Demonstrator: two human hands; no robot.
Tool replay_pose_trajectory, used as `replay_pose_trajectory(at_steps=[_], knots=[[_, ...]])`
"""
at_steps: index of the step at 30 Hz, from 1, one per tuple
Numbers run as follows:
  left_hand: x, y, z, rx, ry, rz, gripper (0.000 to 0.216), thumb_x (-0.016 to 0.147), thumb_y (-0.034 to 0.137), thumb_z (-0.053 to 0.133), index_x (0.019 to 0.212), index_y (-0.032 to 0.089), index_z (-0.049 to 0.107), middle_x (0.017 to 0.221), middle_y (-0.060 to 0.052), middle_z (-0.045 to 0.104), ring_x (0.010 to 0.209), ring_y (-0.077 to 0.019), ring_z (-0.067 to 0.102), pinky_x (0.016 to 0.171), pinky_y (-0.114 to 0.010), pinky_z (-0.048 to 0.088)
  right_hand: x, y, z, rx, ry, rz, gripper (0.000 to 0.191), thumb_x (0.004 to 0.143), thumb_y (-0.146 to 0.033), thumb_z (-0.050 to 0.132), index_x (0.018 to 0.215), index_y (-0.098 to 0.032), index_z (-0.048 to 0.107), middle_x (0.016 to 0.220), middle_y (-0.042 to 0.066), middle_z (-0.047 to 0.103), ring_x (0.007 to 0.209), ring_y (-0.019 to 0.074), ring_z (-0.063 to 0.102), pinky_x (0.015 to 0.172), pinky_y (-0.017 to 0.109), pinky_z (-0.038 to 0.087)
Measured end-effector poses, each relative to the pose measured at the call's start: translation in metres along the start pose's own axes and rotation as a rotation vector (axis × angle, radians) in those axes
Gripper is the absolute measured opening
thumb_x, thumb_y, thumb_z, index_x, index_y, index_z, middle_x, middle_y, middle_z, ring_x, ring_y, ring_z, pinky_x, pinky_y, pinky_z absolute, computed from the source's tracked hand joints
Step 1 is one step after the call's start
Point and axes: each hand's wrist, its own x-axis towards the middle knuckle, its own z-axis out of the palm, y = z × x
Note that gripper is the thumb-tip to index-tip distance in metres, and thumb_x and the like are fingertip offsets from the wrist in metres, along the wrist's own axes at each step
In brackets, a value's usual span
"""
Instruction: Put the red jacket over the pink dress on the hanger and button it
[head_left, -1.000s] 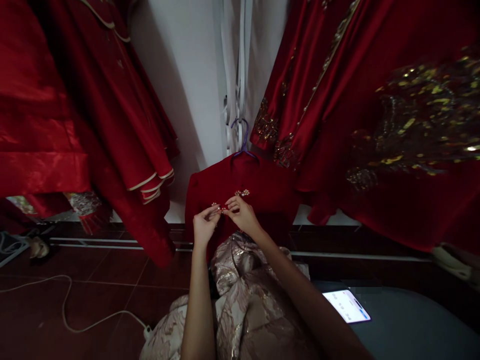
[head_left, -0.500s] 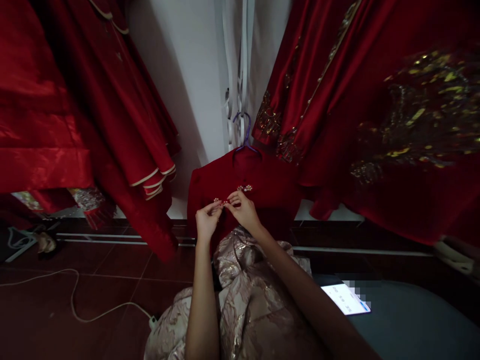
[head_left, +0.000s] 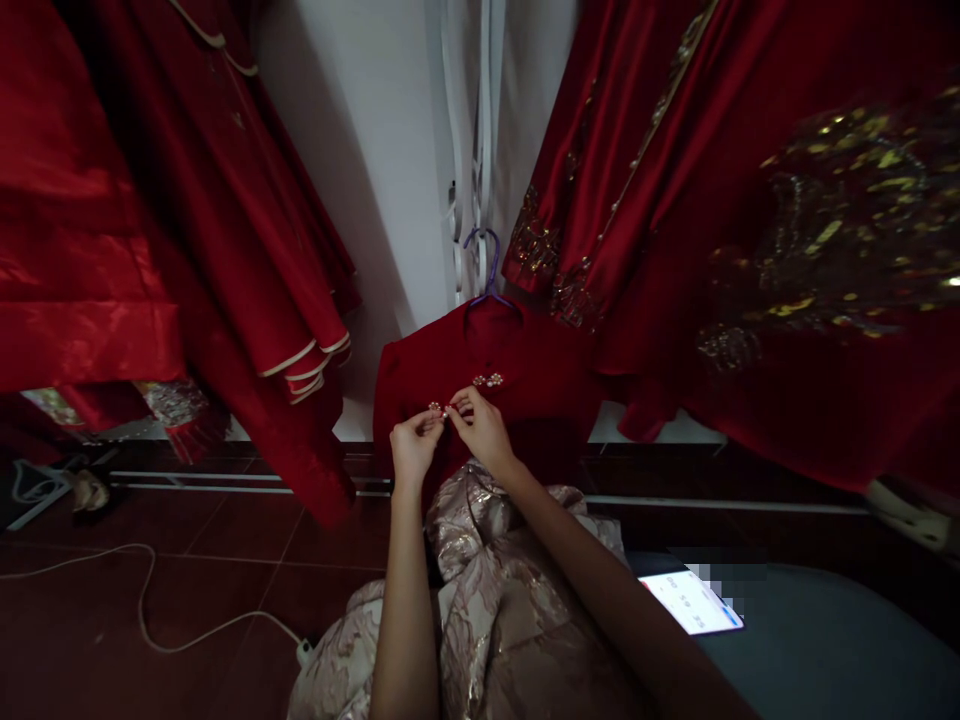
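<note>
A small red garment point(head_left: 525, 385) hangs on a purple hanger point(head_left: 485, 270) against the white wall. My left hand point(head_left: 412, 448) and my right hand point(head_left: 480, 430) meet at its front, both pinched on a beaded clasp point(head_left: 441, 408) there. A second beaded clasp point(head_left: 488, 380) sits just above my right fingers. Pale brocade fabric point(head_left: 487, 600) lies under my forearms.
Long red gowns hang at the left point(head_left: 187, 250) and a gold-embroidered one at the right point(head_left: 750, 250). A lit phone point(head_left: 694, 602) lies on a grey surface at the lower right. A white cable point(head_left: 150, 620) trails over the dark red tiled floor.
Both hands stay pinched at the lower clasp with only small finger shifts. The view has wobbled slightly.
</note>
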Motion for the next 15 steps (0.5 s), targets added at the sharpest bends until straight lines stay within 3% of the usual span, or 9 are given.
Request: replay_pose_trajectory(at_steps=[3, 6, 9, 12, 15], knots=[[0.001, 0.001, -0.001, -0.028, -0.027, 0.006, 0.022, 0.074, 0.023, 0.06, 0.093, 0.014, 0.064, 0.088, -0.008, 0.07, 0.079, -0.0149, 0.066, 0.077, -0.029, 0.052, 0.0, 0.001, -0.011, 0.046, -0.083, 0.011, 0.012, 0.081, -0.023, 0.052, 0.091, -0.019, 0.054, 0.087, 0.004, 0.066, 0.08, 0.0135, 0.064, 0.07, 0.026, 0.052], [0.0, 0.002, -0.006, 0.052, -0.065, -0.011, 0.023, 0.075, 0.015, 0.056, 0.097, 0.014, 0.059, 0.091, -0.009, 0.069, 0.081, -0.0143, 0.066, 0.078, -0.029, 0.051, -0.008, 0.006, -0.037, 0.09, -0.268, 0.04, 0.016, 0.081, -0.026, 0.053, 0.092, -0.018, 0.06, 0.09, 0.005, 0.069, 0.084, 0.0137, 0.065, 0.077, 0.027, 0.052], [-0.005, 0.003, -0.014, 0.207, -0.228, -0.058, 0.024, 0.074, 0.009, 0.051, 0.096, 0.014, 0.061, 0.098, -0.01, 0.067, 0.09, -0.0161, 0.064, 0.086, -0.031, 0.049, -0.02, 0.017, -0.067, 0.08, -0.407, 0.121, 0.023, 0.082, -0.032, 0.051, 0.092, -0.018, 0.066, 0.093, 0.005, 0.07, 0.083, 0.0147, 0.066, 0.077, 0.027, 0.052], [-0.01, 0.001, -0.017, 0.331, -0.371, -0.108, 0.047, 0.067, 0.006, 0.056, 0.114, 0.014, 0.056, 0.117, -0.013, 0.06, 0.111, -0.0207, 0.056, 0.098, -0.032, 0.041, -0.029, 0.031, -0.083, 0.046, -0.441, 0.19, 0.026, 0.082, -0.035, 0.05, 0.092, -0.019, 0.068, 0.093, 0.005, 0.07, 0.08, 0.0153, 0.066, 0.071, 0.026, 0.053], [-0.012, -0.007, -0.014, 0.404, -0.42, -0.12, 0.072, 0.06, 0.004, 0.061, 0.129, 0.012, 0.044, 0.136, -0.016, 0.044, 0.127, -0.0241, 0.04, 0.106, -0.032, 0.031, -0.032, 0.045, -0.084, -0.079, -0.399, 0.212, 0.023, 0.081, -0.032, 0.052, 0.093, -0.019, 0.067, 0.09, 0.005, 0.07, 0.074, 0.0143, 0.066, 0.065, 0.024, 0.051]])
